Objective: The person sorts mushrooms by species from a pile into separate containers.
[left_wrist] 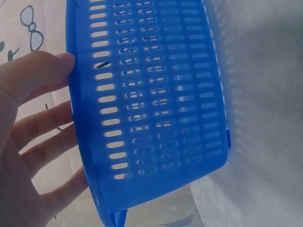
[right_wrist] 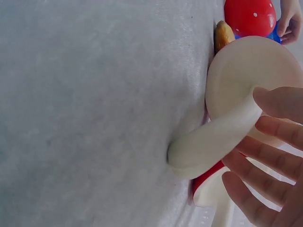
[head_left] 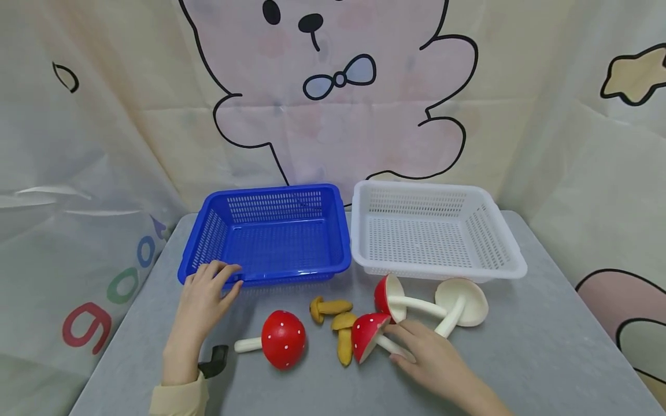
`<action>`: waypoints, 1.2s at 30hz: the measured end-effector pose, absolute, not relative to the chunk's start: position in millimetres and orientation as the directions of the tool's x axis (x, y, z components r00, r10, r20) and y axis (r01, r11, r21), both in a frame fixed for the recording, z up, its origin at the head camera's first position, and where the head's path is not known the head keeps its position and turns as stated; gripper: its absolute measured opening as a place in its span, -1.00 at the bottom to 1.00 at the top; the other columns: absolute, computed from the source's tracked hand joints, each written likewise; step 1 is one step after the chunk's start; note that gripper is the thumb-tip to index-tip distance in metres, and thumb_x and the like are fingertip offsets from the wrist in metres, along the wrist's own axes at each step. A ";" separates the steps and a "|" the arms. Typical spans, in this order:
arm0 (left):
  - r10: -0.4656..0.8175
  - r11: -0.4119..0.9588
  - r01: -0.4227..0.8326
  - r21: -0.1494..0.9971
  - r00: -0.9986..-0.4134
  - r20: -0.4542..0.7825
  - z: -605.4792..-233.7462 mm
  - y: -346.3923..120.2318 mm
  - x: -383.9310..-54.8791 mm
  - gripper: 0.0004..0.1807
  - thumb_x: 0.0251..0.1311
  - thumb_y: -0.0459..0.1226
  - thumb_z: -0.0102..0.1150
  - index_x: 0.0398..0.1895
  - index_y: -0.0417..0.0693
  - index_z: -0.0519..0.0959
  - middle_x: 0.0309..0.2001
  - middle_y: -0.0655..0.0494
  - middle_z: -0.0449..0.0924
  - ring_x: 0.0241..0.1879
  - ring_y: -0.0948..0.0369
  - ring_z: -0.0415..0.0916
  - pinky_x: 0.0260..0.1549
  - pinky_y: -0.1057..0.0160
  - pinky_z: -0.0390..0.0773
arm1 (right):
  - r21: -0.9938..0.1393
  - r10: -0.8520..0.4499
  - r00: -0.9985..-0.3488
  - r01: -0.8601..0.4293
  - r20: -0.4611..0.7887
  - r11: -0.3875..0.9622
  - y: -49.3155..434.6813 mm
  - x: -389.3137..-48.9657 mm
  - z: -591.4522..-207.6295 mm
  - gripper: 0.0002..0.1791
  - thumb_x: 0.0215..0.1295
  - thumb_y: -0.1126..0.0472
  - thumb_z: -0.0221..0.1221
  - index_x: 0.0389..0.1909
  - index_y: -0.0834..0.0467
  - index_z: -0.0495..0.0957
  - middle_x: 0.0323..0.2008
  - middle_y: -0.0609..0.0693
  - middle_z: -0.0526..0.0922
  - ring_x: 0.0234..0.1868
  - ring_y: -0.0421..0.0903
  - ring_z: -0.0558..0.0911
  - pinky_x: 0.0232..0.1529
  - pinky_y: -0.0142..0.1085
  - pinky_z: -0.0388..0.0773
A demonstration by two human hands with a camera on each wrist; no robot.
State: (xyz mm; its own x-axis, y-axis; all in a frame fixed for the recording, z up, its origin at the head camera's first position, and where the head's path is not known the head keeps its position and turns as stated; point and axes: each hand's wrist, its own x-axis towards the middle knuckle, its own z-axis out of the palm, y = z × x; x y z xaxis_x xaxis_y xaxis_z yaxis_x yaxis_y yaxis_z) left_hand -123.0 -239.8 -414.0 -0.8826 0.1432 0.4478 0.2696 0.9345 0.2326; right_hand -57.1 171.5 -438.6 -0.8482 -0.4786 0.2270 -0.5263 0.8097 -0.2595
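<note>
At the near left corner of the blue basket (head_left: 291,276), my left hand (head_left: 205,294) holds the rim between thumb and fingers. The left wrist view shows the thumb (left_wrist: 64,66) at the rim, with some fingertips hidden behind it. My right hand (head_left: 429,355) pinches the white stem of a red, white-dotted toy mushroom (head_left: 368,332) that lies on its side. In the right wrist view its stem (right_wrist: 208,146) points toward the camera, between thumb and fingers. Just beyond that hand lie another red-capped mushroom (head_left: 382,297) and a pale mushroom (head_left: 465,300), underside showing.
A white basket (head_left: 442,270) stands right of the blue one. Two small yellow-brown mushrooms, one lying crosswise (head_left: 333,307) and one lengthwise (head_left: 344,344), are left of the held mushroom. Farther left lies a red dotted mushroom (head_left: 283,340). A printed curtain (head_left: 338,133) hangs behind the grey table (head_left: 291,393).
</note>
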 end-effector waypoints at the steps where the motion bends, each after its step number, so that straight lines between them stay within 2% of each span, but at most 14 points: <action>1: 0.146 0.933 0.273 0.232 -0.880 0.451 -414.0 -240.1 -123.2 -0.70 0.07 -0.27 0.35 -0.09 -0.06 0.62 -0.18 -0.02 0.55 -0.09 -0.02 0.42 -0.08 -0.15 0.39 | -0.257 -0.482 -0.845 -0.531 0.231 0.808 171.2 -57.5 -439.5 -0.48 -0.02 0.06 0.41 0.04 -0.05 0.57 -0.04 -0.19 0.63 -0.04 -0.23 0.60 -0.02 -0.21 0.58; 9: 0.165 0.929 0.295 0.223 -0.871 0.464 -414.4 -241.8 -123.7 -0.70 0.05 -0.32 0.35 -0.10 -0.05 0.62 -0.20 -0.01 0.55 -0.12 0.00 0.41 -0.11 -0.14 0.40 | -0.237 -0.521 -0.818 -0.571 0.244 0.786 170.9 -59.5 -445.8 -0.46 -0.03 0.13 0.42 0.05 -0.02 0.55 -0.03 -0.15 0.63 -0.03 -0.20 0.61 -0.01 -0.21 0.58; 18: 0.163 0.933 0.285 0.220 -0.879 0.448 -413.2 -241.2 -123.1 -0.73 0.05 -0.34 0.34 -0.13 -0.04 0.64 -0.23 0.01 0.55 -0.15 0.02 0.40 -0.12 -0.12 0.40 | -0.209 -0.545 -0.777 -0.617 0.315 0.759 170.3 -60.1 -447.6 -0.48 -0.07 0.20 0.43 0.01 -0.02 0.56 -0.09 -0.18 0.63 -0.12 -0.24 0.60 -0.10 -0.25 0.59; 28: 0.166 0.935 0.286 0.210 -0.876 0.453 -413.7 -241.9 -123.5 -0.75 0.05 -0.34 0.34 -0.16 -0.02 0.65 -0.24 0.01 0.54 -0.15 0.02 0.40 -0.13 -0.13 0.40 | -0.216 -0.534 -0.797 -0.595 0.283 0.774 169.7 -57.6 -442.0 -0.48 -0.05 0.19 0.42 0.02 -0.07 0.56 -0.13 -0.22 0.61 -0.16 -0.28 0.56 -0.13 -0.29 0.59; 36: 0.166 0.937 0.285 0.205 -0.874 0.456 -414.5 -242.1 -124.0 -0.76 0.05 -0.33 0.34 -0.17 -0.03 0.65 -0.25 0.02 0.53 -0.17 0.03 0.39 -0.15 -0.09 0.40 | -0.205 -0.535 -0.778 -0.612 0.328 0.764 168.9 -56.1 -437.4 -0.48 -0.06 0.19 0.42 0.01 -0.09 0.57 -0.20 -0.26 0.58 -0.24 -0.32 0.52 -0.23 -0.35 0.56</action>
